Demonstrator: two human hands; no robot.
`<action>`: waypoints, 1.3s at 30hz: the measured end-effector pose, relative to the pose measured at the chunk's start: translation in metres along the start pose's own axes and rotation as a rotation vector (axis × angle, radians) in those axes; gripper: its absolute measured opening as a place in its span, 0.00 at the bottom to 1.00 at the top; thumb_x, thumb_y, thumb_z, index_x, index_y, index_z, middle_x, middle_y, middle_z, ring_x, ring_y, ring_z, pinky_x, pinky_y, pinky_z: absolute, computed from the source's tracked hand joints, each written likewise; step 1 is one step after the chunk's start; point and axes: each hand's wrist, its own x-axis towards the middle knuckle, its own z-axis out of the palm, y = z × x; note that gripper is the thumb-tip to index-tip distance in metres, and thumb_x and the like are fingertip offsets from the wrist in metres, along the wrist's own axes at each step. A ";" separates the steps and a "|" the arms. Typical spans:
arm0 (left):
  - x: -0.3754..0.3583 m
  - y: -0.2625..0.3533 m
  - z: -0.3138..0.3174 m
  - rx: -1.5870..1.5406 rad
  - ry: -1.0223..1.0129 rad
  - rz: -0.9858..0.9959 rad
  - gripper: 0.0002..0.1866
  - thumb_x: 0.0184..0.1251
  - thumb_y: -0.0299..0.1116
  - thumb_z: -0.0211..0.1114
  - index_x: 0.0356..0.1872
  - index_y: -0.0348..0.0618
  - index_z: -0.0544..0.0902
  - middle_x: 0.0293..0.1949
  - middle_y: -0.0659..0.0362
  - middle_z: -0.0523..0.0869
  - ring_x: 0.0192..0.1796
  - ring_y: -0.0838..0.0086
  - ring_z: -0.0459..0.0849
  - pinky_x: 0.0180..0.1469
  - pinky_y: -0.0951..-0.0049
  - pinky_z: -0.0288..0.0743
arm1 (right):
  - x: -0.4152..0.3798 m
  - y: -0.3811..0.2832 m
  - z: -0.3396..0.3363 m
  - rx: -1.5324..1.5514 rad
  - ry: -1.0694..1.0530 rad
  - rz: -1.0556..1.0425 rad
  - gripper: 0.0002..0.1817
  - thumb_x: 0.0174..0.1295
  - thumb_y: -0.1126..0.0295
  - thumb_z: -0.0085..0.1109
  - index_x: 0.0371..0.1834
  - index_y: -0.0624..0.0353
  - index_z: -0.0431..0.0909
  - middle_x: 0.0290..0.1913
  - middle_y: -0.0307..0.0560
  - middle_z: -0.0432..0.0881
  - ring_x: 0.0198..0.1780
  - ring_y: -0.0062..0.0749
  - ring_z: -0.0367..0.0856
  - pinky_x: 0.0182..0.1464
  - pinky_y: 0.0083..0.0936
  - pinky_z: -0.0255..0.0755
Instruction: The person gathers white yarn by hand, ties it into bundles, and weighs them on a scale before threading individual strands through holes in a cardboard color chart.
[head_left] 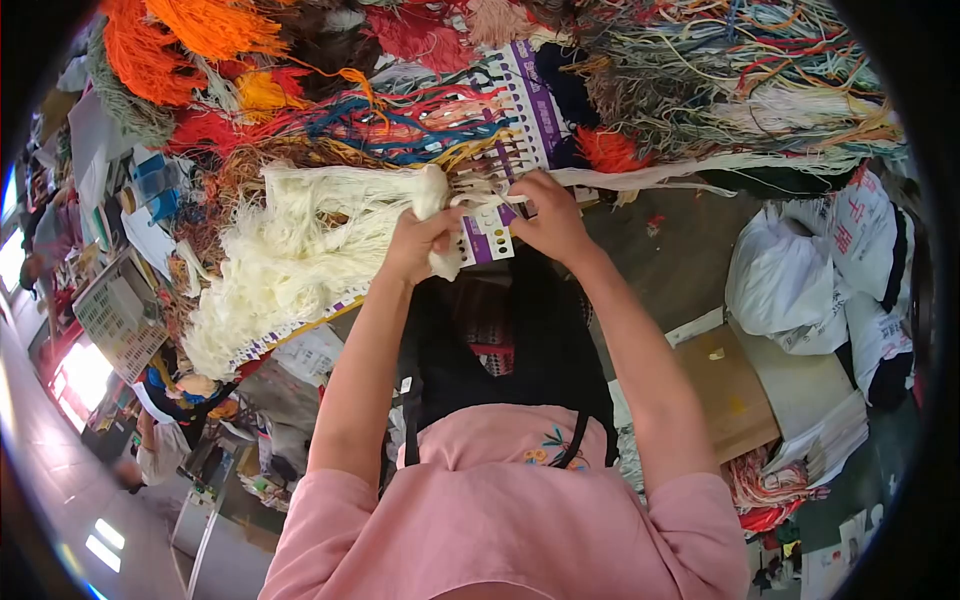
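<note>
My left hand (418, 242) is closed around the bunched end of a large cream yarn hank (300, 240), which spreads away to the left over the table. A white and purple thread card (484, 236) with a row of holes lies between my two hands. My right hand (548, 216) is bent at the card's upper right, its thumb and forefinger pinched on a pale strand of yarn. Just beyond, more colored threads are looped through the holes of a long purple and white card strip (533, 105).
Orange yarn (215, 30) and mixed colored threads (740, 70) are heaped along the far side. White plastic bags (790, 270) stand at right above a cardboard sheet (725, 385). Another person (160, 445) is at the lower left.
</note>
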 end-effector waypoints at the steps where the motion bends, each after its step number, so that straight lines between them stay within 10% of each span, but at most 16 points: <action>1: 0.000 0.001 0.005 0.080 0.010 -0.003 0.07 0.45 0.27 0.61 0.20 0.38 0.72 0.14 0.62 0.71 0.11 0.84 0.62 0.13 0.84 0.53 | 0.000 0.001 0.001 0.010 -0.007 -0.006 0.13 0.34 0.72 0.53 0.28 0.60 0.69 0.32 0.46 0.69 0.35 0.40 0.69 0.34 0.29 0.65; 7: -0.010 0.002 0.007 -0.208 -0.093 -0.061 0.03 0.52 0.26 0.54 0.23 0.38 0.71 0.13 0.65 0.67 0.14 0.86 0.60 0.17 0.86 0.55 | 0.000 -0.002 -0.007 -0.114 -0.072 -0.107 0.17 0.39 0.70 0.54 0.35 0.60 0.64 0.36 0.50 0.67 0.37 0.44 0.68 0.37 0.32 0.64; 13: -0.022 0.007 0.008 -0.426 -0.441 -0.064 0.18 0.53 0.22 0.47 0.48 0.39 0.64 0.37 0.55 0.76 0.13 0.88 0.60 0.15 0.91 0.55 | 0.000 0.002 -0.003 -0.161 -0.034 -0.055 0.19 0.41 0.80 0.46 0.39 0.59 0.58 0.37 0.51 0.66 0.39 0.46 0.67 0.38 0.32 0.63; 17: -0.009 0.002 0.010 -0.486 -0.507 -0.097 0.18 0.52 0.23 0.48 0.48 0.41 0.65 0.31 0.58 0.77 0.09 0.88 0.57 0.12 0.90 0.50 | 0.000 0.007 -0.002 -0.095 0.044 -0.107 0.18 0.40 0.83 0.44 0.39 0.59 0.59 0.37 0.52 0.67 0.38 0.46 0.69 0.37 0.31 0.64; 23: 0.018 -0.012 0.047 0.666 -0.208 0.070 0.07 0.48 0.27 0.54 0.29 0.40 0.70 0.16 0.58 0.75 0.11 0.82 0.65 0.11 0.86 0.54 | 0.002 0.005 -0.001 0.361 0.053 0.251 0.13 0.41 0.81 0.45 0.34 0.60 0.64 0.27 0.49 0.73 0.34 0.35 0.74 0.37 0.22 0.65; 25: 0.025 -0.013 0.044 0.587 -0.113 0.087 0.06 0.49 0.29 0.53 0.29 0.38 0.71 0.16 0.58 0.75 0.11 0.82 0.65 0.12 0.86 0.57 | 0.007 0.008 0.002 0.549 0.126 0.141 0.12 0.43 0.82 0.43 0.34 0.62 0.69 0.30 0.45 0.75 0.34 0.26 0.73 0.38 0.19 0.65; 29: 0.022 -0.017 0.006 -0.580 -0.471 -0.219 0.08 0.53 0.29 0.51 0.35 0.40 0.70 0.21 0.62 0.71 0.13 0.85 0.61 0.13 0.88 0.54 | 0.007 0.007 -0.009 0.734 -0.136 0.266 0.08 0.44 0.80 0.47 0.28 0.63 0.76 0.32 0.40 0.76 0.35 0.20 0.71 0.39 0.17 0.64; 33: 0.003 -0.011 0.021 -0.315 -0.484 -0.210 0.10 0.52 0.29 0.54 0.37 0.40 0.71 0.21 0.62 0.72 0.13 0.86 0.62 0.13 0.89 0.53 | 0.016 -0.002 -0.002 0.095 -0.223 0.023 0.12 0.35 0.67 0.59 0.25 0.58 0.75 0.23 0.45 0.72 0.31 0.34 0.72 0.35 0.26 0.63; 37: 0.017 -0.009 0.014 -0.411 -0.352 -0.322 0.12 0.53 0.31 0.54 0.39 0.39 0.70 0.21 0.63 0.72 0.16 0.86 0.64 0.13 0.90 0.54 | 0.014 0.011 0.015 0.429 0.031 -0.038 0.09 0.41 0.71 0.54 0.29 0.60 0.73 0.23 0.42 0.72 0.28 0.27 0.71 0.32 0.23 0.64; 39: 0.014 -0.010 0.004 -0.781 -0.309 -0.336 0.09 0.55 0.32 0.52 0.35 0.39 0.70 0.20 0.63 0.71 0.18 0.84 0.64 0.13 0.88 0.53 | 0.010 0.007 0.000 0.666 -0.223 0.335 0.10 0.47 0.77 0.49 0.35 0.61 0.70 0.29 0.33 0.68 0.33 0.14 0.66 0.35 0.14 0.61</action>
